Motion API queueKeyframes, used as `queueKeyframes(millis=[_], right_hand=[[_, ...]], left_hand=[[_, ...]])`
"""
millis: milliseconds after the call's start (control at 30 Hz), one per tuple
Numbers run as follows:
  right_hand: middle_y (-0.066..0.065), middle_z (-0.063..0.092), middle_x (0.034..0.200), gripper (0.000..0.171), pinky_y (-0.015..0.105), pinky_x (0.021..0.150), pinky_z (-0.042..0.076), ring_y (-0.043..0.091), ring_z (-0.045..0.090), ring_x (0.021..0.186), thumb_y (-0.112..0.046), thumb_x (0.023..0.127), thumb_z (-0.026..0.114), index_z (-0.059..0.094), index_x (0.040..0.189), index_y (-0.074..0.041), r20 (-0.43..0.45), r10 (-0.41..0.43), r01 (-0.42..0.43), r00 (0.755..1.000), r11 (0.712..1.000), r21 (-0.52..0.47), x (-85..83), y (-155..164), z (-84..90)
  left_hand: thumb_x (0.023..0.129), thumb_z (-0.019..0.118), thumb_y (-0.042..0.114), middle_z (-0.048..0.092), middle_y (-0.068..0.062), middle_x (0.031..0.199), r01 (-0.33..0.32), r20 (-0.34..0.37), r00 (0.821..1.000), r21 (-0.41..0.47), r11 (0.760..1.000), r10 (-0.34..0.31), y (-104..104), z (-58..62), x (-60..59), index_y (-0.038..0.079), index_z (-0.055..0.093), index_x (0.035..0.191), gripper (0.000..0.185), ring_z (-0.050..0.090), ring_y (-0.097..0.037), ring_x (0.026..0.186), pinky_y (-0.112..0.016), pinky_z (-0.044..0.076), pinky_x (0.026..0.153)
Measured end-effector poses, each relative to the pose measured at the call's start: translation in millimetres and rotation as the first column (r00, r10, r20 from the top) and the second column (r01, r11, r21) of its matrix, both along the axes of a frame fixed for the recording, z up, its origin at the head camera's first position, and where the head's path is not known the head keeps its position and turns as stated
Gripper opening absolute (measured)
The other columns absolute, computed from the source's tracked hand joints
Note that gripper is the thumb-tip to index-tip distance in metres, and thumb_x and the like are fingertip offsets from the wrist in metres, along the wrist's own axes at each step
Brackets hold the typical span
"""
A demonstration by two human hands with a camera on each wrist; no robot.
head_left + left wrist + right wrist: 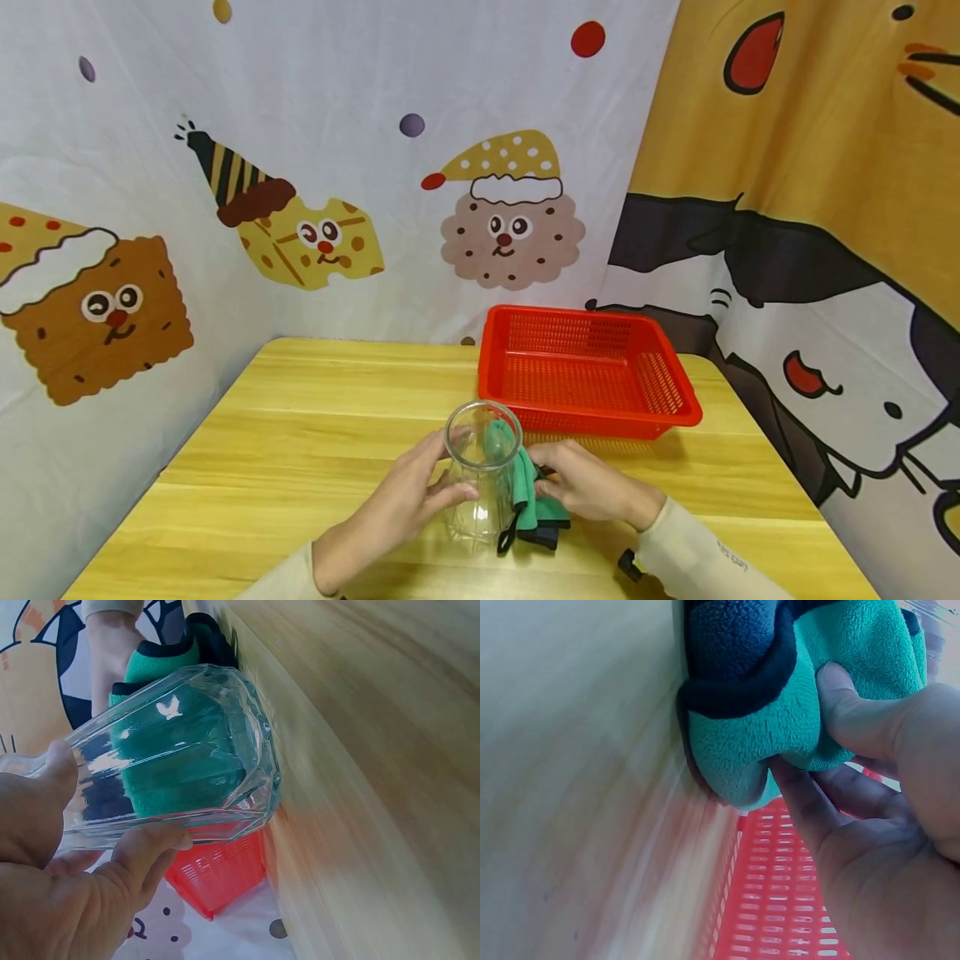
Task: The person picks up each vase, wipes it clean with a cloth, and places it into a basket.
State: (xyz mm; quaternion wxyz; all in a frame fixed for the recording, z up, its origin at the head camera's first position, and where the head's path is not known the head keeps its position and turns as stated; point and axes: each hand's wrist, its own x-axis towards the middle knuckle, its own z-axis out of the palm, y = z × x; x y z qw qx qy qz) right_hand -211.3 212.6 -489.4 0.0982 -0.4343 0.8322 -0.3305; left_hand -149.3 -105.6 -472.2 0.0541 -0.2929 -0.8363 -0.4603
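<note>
A clear glass jar (480, 500) with faceted sides stands upright near the front of the table, its round mouth facing up. My left hand (408, 487) grips it from the left, thumb on the near side and fingers behind. My right hand (588, 483) pinches a green cloth (527, 492) with black edging and a dark side, held against the jar's right side. In the left wrist view the cloth (172, 750) shows through the glass. The right wrist view has the thumb (840, 690) and fingers bunching the cloth (742, 746).
A red plastic basket (588, 379) with perforated walls sits behind the hands at the back right of the wooden table (300, 450). Printed curtains (337, 125) hang behind and to the right. A small black object (632, 565) is by the right sleeve.
</note>
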Motion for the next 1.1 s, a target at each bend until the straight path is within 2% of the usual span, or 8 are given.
queueKeyframes(millis=[300,500,667,1000,1100], right_hand=[[-0.013,0.086,0.121,0.037,0.030,0.108,0.070,0.002,0.077,0.120,0.006,0.105,0.077,0.081,0.119,-0.027,0.003,-0.020,0.020,1.000,0.999,-0.029,-0.7,-1.7,-0.2],[-0.012,0.085,0.116,0.039,0.025,0.100,0.070,-0.001,0.074,0.110,0.009,0.104,0.077,0.081,0.117,-0.027,0.026,-0.036,0.038,0.999,0.998,-0.060,-0.5,-2.2,-3.3],[-0.011,0.085,0.117,0.040,0.024,0.095,0.069,-0.001,0.072,0.106,0.010,0.103,0.077,0.081,0.120,-0.026,0.034,-0.044,0.046,0.998,0.996,-0.075,0.1,-2.5,-4.3],[-0.011,0.083,0.115,0.040,0.023,0.093,0.071,-0.003,0.071,0.104,0.010,0.106,0.075,0.081,0.123,-0.026,0.093,-0.057,0.064,0.994,0.995,-0.071,0.2,-0.6,-5.7],[-0.011,0.083,0.116,0.041,0.024,0.094,0.072,-0.003,0.073,0.105,0.010,0.106,0.075,0.082,0.124,-0.026,0.084,-0.057,0.064,0.995,0.995,-0.075,0.4,-0.3,-5.2]], left_hand=[[0.106,0.085,0.031,0.073,-0.020,0.154,0.006,-0.012,1.000,-0.004,1.000,-0.006,-0.2,-0.3,-0.8,0.008,0.056,0.167,0.072,0.077,-0.046,0.134,-0.039,0.075,0.098],[0.106,0.085,0.031,0.072,-0.022,0.155,0.011,0.005,1.000,0.001,1.000,-0.011,-0.3,-0.3,0.2,0.008,0.055,0.168,0.073,0.076,-0.047,0.136,-0.042,0.075,0.100],[0.106,0.084,0.032,0.070,-0.022,0.157,0.006,0.019,1.000,0.004,1.000,-0.006,-0.2,-0.6,0.8,0.008,0.054,0.169,0.074,0.075,-0.048,0.138,-0.045,0.074,0.102],[0.106,0.084,0.032,0.071,-0.020,0.157,0.010,0.010,1.000,0.007,1.000,-0.010,0.1,-1.4,1.0,0.011,0.055,0.169,0.072,0.076,-0.047,0.137,-0.042,0.074,0.101],[0.106,0.085,0.031,0.072,-0.020,0.157,0.012,0.006,1.000,0.009,1.000,-0.012,0.2,-1.2,1.0,0.011,0.055,0.169,0.072,0.076,-0.047,0.136,-0.042,0.074,0.101]])
